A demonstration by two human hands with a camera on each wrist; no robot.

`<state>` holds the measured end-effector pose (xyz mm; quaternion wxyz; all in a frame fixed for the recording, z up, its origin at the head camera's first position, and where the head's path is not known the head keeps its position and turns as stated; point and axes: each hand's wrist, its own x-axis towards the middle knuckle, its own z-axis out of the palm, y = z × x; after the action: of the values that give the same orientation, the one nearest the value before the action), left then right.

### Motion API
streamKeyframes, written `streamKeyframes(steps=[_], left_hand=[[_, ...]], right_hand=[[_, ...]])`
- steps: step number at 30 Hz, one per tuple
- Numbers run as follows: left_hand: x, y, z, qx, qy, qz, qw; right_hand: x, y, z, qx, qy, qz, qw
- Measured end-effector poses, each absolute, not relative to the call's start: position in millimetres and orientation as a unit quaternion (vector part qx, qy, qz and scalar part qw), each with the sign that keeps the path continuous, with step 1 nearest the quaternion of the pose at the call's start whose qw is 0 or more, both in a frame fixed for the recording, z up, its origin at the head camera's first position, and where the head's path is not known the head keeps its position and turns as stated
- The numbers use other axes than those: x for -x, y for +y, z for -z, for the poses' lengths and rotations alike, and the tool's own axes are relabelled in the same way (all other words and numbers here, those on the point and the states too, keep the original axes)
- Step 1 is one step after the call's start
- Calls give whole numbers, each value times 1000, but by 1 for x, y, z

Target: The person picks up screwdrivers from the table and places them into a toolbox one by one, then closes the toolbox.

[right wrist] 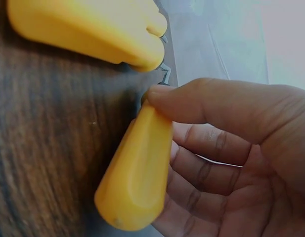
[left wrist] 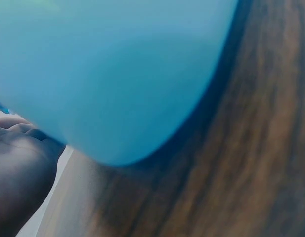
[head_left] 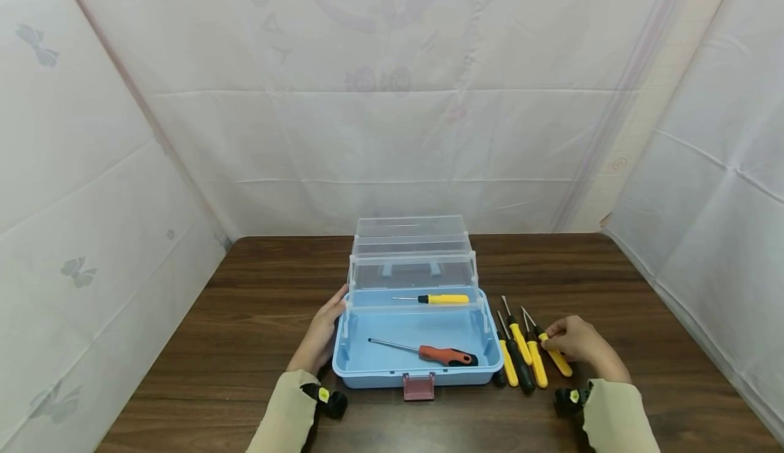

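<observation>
A light blue toolbox [head_left: 361, 379] stands open, its clear lid and trays raised at the back. My left hand [head_left: 321, 334] rests along its left side, fingers reaching toward the back corner; the left wrist view shows the blue wall [left wrist: 127, 98] close up and part of the palm [left wrist: 23, 168]. To the right of the box, my right hand [head_left: 582, 344] pinches a yellow-handled screwdriver [right wrist: 135, 173] between thumb and fingers, near the black collar. Inside the box lies an orange-and-black screwdriver [head_left: 437, 354]. Another yellow screwdriver [head_left: 447, 298] lies farther back, in a raised tray or behind it; I cannot tell.
Several more screwdrivers [head_left: 534, 364], with yellow or black handles, lie side by side between the box and my right hand. A maroon latch [head_left: 419, 388] hangs at the box front. White sheeting [head_left: 392, 140] surrounds the dark wooden table [head_left: 245, 344] at the back and sides.
</observation>
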<state>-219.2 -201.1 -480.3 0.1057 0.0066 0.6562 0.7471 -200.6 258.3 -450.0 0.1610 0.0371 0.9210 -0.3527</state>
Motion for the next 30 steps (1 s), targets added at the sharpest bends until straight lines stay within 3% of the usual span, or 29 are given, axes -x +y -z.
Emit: streamKeyframes(steps=[30], left_hand=[[219, -200, 478, 7, 665, -740, 101]], right_hand=[[202, 251, 422, -1, 932, 337, 131]])
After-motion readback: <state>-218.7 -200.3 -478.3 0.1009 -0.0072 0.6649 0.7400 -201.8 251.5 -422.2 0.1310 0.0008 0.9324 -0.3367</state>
